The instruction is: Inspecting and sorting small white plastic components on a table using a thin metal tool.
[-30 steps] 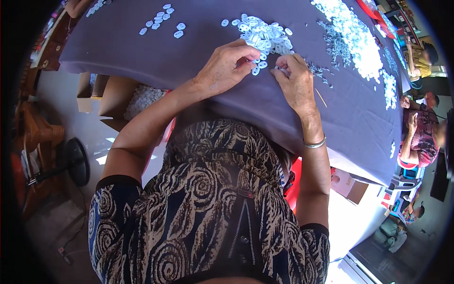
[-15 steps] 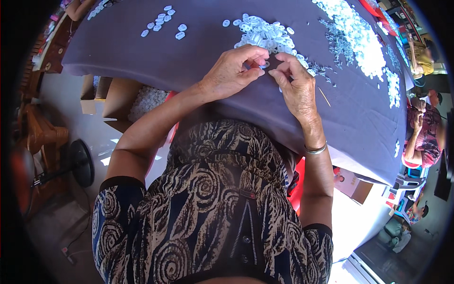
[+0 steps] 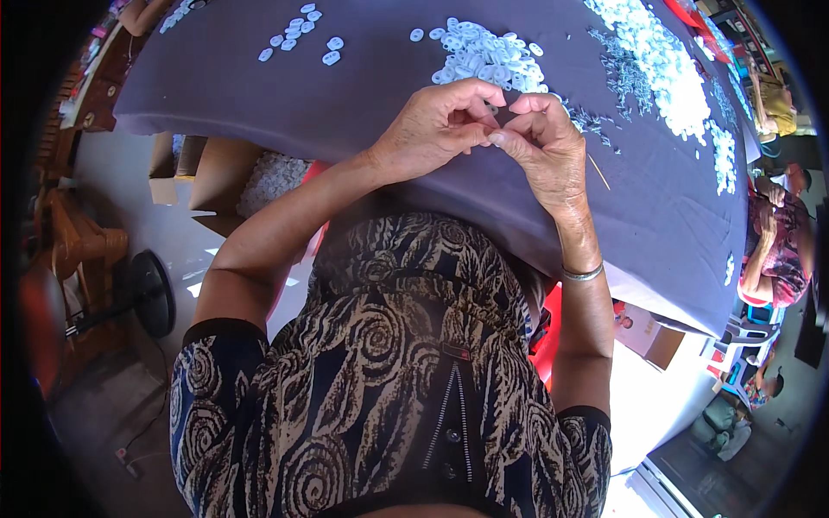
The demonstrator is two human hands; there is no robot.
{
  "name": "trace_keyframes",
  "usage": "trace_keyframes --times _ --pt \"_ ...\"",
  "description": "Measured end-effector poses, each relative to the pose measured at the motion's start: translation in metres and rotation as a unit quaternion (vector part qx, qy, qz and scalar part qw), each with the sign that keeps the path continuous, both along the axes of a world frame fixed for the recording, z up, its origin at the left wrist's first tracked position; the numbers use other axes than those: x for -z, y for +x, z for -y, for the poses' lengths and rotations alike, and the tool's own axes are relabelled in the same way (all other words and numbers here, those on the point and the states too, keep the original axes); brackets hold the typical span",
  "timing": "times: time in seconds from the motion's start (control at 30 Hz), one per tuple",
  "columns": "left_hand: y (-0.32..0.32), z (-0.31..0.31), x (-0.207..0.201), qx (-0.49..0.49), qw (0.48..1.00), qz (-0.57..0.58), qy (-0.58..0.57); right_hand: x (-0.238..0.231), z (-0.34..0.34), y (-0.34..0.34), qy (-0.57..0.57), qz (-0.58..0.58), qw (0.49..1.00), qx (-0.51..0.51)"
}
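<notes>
Both hands meet at the centre, over the near edge of a table draped in a dark purple-grey cloth. Left hand: thumb and curled fingers pinch a small pale piece, partly hidden by the fingertips. Right hand: fingers bent, its thumb tip close against the left thumb; whether it grips anything cannot be told.

Nearest of all is the person's dark garment, with beige swirls and a zip trim. A silvery bracelet circles the right wrist. Low on the left, on the floor, is a black round base; beyond it, beside the table, an open cardboard box contains many translucent pieces. On the right, another box sits below the table's edge.

On the cloth, a thin wooden stick lies just right of the right hand. Just beyond both hands spreads a pile of white oval pieces. Farther left is a small loose group of similar ovals. Farther right lie scattered small dark pieces, bordering a large bright white heap. Past the table's right side sits a person in a dark red top.
</notes>
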State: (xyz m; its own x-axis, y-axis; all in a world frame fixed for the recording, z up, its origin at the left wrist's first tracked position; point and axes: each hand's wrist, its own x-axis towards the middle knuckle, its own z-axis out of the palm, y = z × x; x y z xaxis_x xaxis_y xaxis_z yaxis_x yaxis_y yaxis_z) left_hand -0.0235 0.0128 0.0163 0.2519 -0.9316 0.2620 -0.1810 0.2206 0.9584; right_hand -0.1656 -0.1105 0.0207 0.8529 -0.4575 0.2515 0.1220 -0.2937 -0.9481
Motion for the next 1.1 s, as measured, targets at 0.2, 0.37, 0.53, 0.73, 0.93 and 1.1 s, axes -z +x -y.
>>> trace_keyframes --times 0.2,0.37,0.53,0.73,0.93,1.1 --pt "0.005 0.000 0.001 -0.061 0.994 -0.087 0.001 -0.005 0.000 -0.002 0.003 -0.011 1.000 0.008" --pt "-0.001 0.001 -0.002 -0.059 0.994 -0.091 0.005 -0.002 -0.005 -0.001 -0.036 -0.056 0.998 0.015" --pt "-0.003 0.002 -0.002 -0.061 0.996 -0.071 0.007 -0.006 -0.006 -0.001 -0.023 -0.063 0.997 0.038" --pt "-0.002 0.003 0.003 -0.035 0.998 -0.052 0.003 0.002 -0.009 0.000 -0.076 -0.030 0.996 0.048" --pt "0.000 0.000 0.001 -0.060 0.996 -0.060 -0.003 0.009 -0.011 0.004 -0.108 -0.018 0.991 0.070" --pt "-0.001 0.000 -0.006 -0.051 0.998 -0.046 0.011 0.006 -0.009 0.001 -0.104 -0.013 0.993 0.056"
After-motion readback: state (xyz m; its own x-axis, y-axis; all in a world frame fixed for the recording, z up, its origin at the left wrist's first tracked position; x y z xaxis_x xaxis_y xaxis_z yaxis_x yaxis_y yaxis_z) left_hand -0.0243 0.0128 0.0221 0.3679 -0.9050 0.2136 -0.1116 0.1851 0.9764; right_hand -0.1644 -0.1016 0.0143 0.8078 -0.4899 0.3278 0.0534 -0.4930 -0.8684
